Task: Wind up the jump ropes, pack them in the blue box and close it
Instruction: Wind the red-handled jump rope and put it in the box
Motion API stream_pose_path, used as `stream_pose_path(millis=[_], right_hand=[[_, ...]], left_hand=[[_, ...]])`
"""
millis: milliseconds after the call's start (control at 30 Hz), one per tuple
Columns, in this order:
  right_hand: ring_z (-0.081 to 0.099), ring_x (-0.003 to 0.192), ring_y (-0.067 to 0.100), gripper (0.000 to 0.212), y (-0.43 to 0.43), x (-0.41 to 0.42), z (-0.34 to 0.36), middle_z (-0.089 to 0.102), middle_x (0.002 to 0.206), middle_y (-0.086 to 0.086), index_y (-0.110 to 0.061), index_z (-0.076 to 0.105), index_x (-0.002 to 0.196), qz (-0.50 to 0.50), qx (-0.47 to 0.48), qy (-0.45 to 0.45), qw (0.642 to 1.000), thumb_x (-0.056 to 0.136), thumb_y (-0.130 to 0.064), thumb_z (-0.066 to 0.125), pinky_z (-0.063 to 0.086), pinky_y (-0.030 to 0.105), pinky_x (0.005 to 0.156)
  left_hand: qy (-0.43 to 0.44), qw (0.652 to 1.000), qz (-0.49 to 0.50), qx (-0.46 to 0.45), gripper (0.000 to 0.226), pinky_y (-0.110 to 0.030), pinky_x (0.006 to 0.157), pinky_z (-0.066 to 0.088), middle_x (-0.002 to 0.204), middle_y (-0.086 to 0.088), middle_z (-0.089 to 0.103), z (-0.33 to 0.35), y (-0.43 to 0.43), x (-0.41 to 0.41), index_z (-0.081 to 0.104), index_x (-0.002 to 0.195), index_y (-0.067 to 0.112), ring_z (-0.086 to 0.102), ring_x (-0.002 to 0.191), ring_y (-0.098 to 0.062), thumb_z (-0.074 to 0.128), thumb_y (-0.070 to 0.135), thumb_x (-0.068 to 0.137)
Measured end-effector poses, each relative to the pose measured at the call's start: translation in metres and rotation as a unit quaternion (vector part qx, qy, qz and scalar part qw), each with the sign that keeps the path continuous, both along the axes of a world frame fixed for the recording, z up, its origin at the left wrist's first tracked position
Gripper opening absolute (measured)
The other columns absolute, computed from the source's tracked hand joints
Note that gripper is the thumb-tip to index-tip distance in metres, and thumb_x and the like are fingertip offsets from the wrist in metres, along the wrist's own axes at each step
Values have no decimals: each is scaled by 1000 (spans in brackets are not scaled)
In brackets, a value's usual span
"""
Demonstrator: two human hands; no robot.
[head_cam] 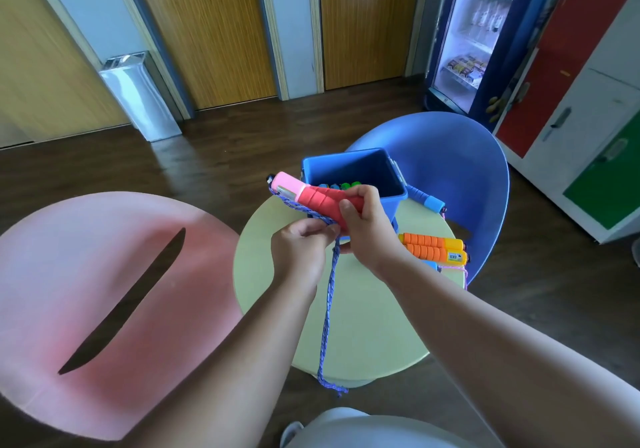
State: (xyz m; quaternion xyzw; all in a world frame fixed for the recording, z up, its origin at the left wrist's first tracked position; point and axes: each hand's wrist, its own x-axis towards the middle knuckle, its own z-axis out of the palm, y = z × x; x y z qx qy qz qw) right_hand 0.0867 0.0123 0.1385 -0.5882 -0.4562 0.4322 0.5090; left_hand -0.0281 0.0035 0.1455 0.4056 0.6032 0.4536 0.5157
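Note:
My right hand point(369, 228) grips the red-and-pink jump rope handles point(308, 195) just in front of the open blue box point(360, 170). My left hand point(299, 252) pinches the blue cord point(327, 312) right under the handles. The cord hangs in a doubled loop down past the table's near edge. Green and blue handle ends show inside the box. An orange-handled jump rope point(433, 246) lies on the table to the right of my right wrist. A blue-handled rope point(425, 198) lies behind the box on the right.
Everything stands on a small round pale green table point(363, 326). A blue chair point(460, 167) is behind it and a pink chair point(86, 292) is at the left. Coloured lockers point(588, 129) and a drinks fridge point(481, 32) stand at the right.

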Motion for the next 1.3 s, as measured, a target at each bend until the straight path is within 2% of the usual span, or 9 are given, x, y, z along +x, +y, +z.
stream_pose_path(millis=[167, 267, 367, 500, 700, 933, 1100, 1200, 1300], right_hand=[[63, 68, 26, 11, -6, 3, 3, 60, 119, 27, -13, 40, 118, 23, -4, 66, 998, 108, -17, 42, 62, 54, 69], [63, 70, 25, 14, -9, 4, 6, 58, 120, 25, -13, 39, 120, 32, 10, 92, 995, 107, -12, 44, 63, 55, 69], [63, 71, 24, 20, -11, 5, 8, 60, 107, 18, -14, 38, 119, 53, 27, 88, 994, 104, -5, 48, 60, 43, 61], [61, 63, 21, 24, -11, 15, 11, 63, 83, 12, -19, 42, 113, 97, 26, 39, 994, 101, 1, 51, 49, 35, 55], [54, 60, 20, 27, -7, 26, 10, 59, 80, 14, -16, 45, 112, 102, 5, 26, 994, 97, 4, 55, 45, 32, 54], [51, 58, 22, 27, 2, 27, 14, 54, 82, 9, -20, 48, 101, 33, 30, 32, 998, 95, 6, 54, 47, 34, 54], [47, 59, 21, 29, 9, 47, 14, 53, 81, 9, -25, 50, 98, 17, 18, 14, 1000, 95, 4, 54, 43, 36, 56], [46, 56, 19, 28, 5, 55, 7, 52, 76, 6, -23, 49, 101, 33, 9, -22, 999, 96, 5, 53, 43, 36, 56], [45, 53, 13, 30, -5, 48, 0, 53, 75, 0, -26, 50, 99, 53, 4, -61, 997, 96, 4, 54, 44, 34, 56]], left_hand=[[-9, 1000, -6, -21, 5, -8, 58, 48, 83, -2, 79, 0, 2, 0, 80, 87, 10, 68, 71, -12, 82, 11, 82], [-44, 997, -1, -56, 5, -22, 70, 45, 79, 7, 76, -3, 1, 0, 79, 87, 16, 63, 74, -8, 82, 16, 83], [-93, 990, 11, -105, 4, -34, 80, 42, 77, 14, 76, -5, -1, -1, 78, 83, 21, 58, 84, -14, 79, 23, 86], [-124, 981, 11, -146, 8, -38, 88, 46, 96, 5, 79, -10, -1, -1, 78, 89, 20, 63, 106, -19, 79, 26, 85], [-124, 980, -19, -157, 11, -37, 89, 48, 103, 7, 75, -14, -2, 5, 74, 96, 23, 68, 105, -19, 79, 29, 88], [-52, 958, -231, -163, 35, -41, 103, 46, 99, 4, 80, -21, -23, 23, 74, 109, 24, 73, 105, -25, 53, 52, 100], [114, 939, -316, -66, 18, -30, 74, 49, 67, 3, 65, -19, -33, 10, 69, 87, 12, 61, 59, -14, 62, 23, 99], [178, 935, -308, -4, 12, -31, 65, 56, 66, 2, 56, 7, -9, -10, 71, 86, 11, 54, 60, -16, 62, 8, 94], [251, 914, -309, 72, 13, -40, 65, 61, 67, 4, 61, 47, 23, -30, 75, 86, 19, 58, 61, -14, 66, 10, 85]])
